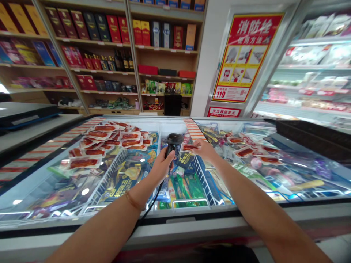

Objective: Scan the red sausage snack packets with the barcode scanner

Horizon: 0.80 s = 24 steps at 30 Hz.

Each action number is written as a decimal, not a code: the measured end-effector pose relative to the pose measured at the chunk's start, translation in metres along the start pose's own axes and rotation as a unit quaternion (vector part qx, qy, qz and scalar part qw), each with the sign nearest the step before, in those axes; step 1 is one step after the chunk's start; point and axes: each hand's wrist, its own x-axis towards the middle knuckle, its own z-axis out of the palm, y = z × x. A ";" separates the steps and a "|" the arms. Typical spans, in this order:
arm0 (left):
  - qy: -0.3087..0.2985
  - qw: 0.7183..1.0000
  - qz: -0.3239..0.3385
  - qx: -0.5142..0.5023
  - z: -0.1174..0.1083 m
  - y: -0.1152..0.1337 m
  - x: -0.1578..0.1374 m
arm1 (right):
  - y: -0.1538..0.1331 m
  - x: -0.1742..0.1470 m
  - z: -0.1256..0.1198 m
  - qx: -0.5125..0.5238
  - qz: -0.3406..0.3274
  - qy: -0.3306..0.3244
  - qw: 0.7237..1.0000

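My left hand (163, 163) is wrapped round the handle of a black barcode scanner (174, 138), whose cable trails down over the freezer's front edge. Close to its right, my right hand (203, 149) pinches the end of a small vacuum-packed sausage (188, 147) in a clear wrapper. Both hands are above the glass lid of a chest freezer. A pile of similar sausage packs (109, 137) lies on the glass to the left. A smaller group of packs (245, 151) lies on the glass to the right.
Under the glass, white wire baskets (201, 179) hold bagged frozen goods and green-wrapped items (186, 188). A black bar-shaped object (312, 140) lies at the right. Shelves with boxed bottles (95, 27) stand behind, beside a red poster (248, 58) and a lit display fridge (315, 69).
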 end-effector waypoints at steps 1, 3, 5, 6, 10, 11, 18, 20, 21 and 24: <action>-0.004 1.000 -0.004 0.000 0.000 0.001 -0.001 | 0.002 0.000 0.001 0.009 0.002 0.025 1.000; -0.012 1.000 -0.006 0.000 0.000 0.005 -0.003 | 0.004 0.002 0.000 0.038 0.003 0.071 0.997; -0.023 1.000 -0.006 0.004 0.000 0.007 -0.005 | 0.005 0.003 -0.004 0.089 0.001 0.117 0.989; -0.029 1.000 -0.005 0.006 0.000 0.008 -0.006 | 0.004 0.004 -0.006 0.117 -0.001 0.138 0.983; -0.057 0.998 0.001 0.019 0.000 0.010 -0.009 | 0.000 0.005 -0.016 0.166 0.007 0.192 0.967; -0.066 0.998 0.004 0.022 0.000 0.010 -0.009 | -0.001 0.005 -0.017 0.167 0.008 0.202 0.965; -0.108 0.994 0.017 0.026 0.000 0.012 -0.011 | -0.001 0.006 -0.019 0.188 -0.027 0.256 0.948; -0.113 0.993 0.016 0.024 -0.001 0.012 -0.012 | -0.001 0.005 -0.020 0.187 -0.033 0.267 0.945; -0.114 0.993 0.015 0.023 -0.001 0.012 -0.013 | -0.001 0.005 -0.020 0.185 -0.036 0.272 0.944; -0.118 0.993 0.015 0.024 -0.001 0.012 -0.014 | -0.003 0.005 -0.022 0.180 -0.041 0.279 0.942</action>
